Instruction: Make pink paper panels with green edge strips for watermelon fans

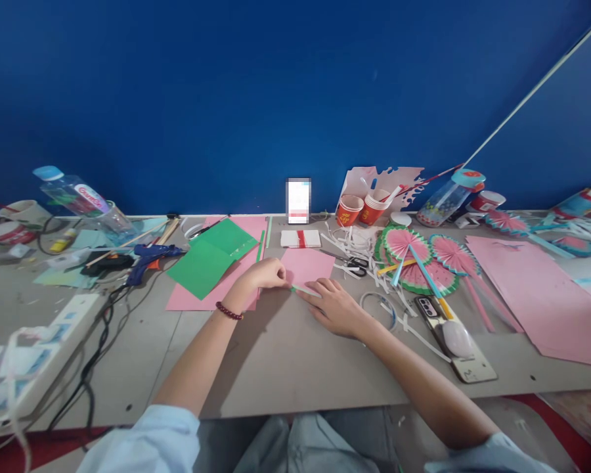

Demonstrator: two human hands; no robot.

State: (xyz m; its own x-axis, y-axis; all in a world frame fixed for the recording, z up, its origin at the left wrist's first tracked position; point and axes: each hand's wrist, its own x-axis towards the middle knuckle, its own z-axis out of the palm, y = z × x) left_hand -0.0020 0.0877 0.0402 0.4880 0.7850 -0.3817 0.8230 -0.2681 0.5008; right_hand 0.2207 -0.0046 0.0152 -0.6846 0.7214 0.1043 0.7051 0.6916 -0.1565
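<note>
A small pink sheet of paper (308, 264) lies in front of me, with a thin green paper strip (298, 288) along its near edge. My left hand (268, 272) is closed, its fingers pinched at the strip's left end; the fingertips are partly hidden. My right hand (331, 307) lies open with its fingers stretched out, touching the strip and the near right edge of the pink sheet. Left of my hands, green sheets (211, 253) rest on larger pink paper (187, 301).
Behind the work stand a phone (298, 200) and a white packet (291, 238). To the right are scissors (358, 265), watermelon-patterned paper fans (426, 279), paper cups (349, 209) and another phone (470, 361). A glue gun (150, 259), cables and a power strip (54, 348) lie left.
</note>
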